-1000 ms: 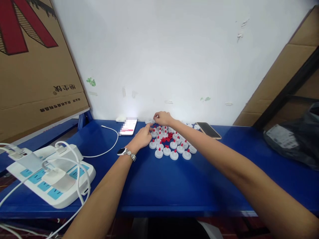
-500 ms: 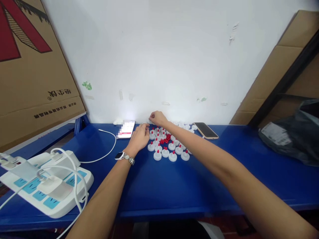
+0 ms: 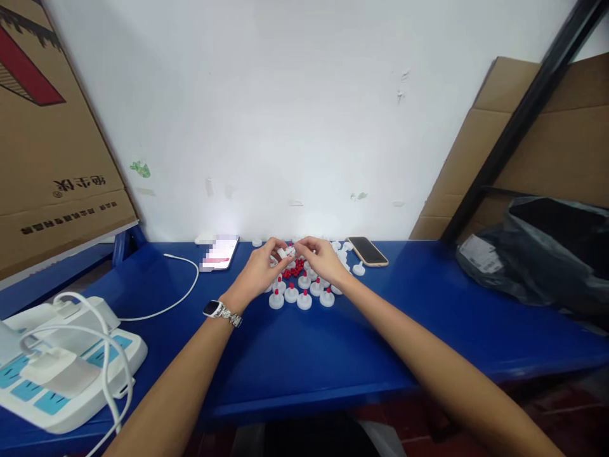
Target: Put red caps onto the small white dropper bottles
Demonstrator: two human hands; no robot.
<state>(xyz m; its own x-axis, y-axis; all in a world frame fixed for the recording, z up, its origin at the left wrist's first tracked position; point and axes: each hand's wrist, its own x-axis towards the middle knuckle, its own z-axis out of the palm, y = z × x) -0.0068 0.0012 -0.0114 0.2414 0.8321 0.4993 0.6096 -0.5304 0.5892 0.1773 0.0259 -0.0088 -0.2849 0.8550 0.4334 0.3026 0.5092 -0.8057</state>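
Both hands [image 3: 290, 263] pinch a white cap [image 3: 286, 252] (unlabelled).

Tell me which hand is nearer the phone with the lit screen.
Left. The left hand is just right of the lit phone, while the right hand is farther right, beyond the left hand, over the white caps.

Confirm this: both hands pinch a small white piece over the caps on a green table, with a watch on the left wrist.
Not quite: the table is blue, not green, as the head view shows. Both the left hand and the right hand do pinch the small white piece over the caps; the watch is on the left wrist.
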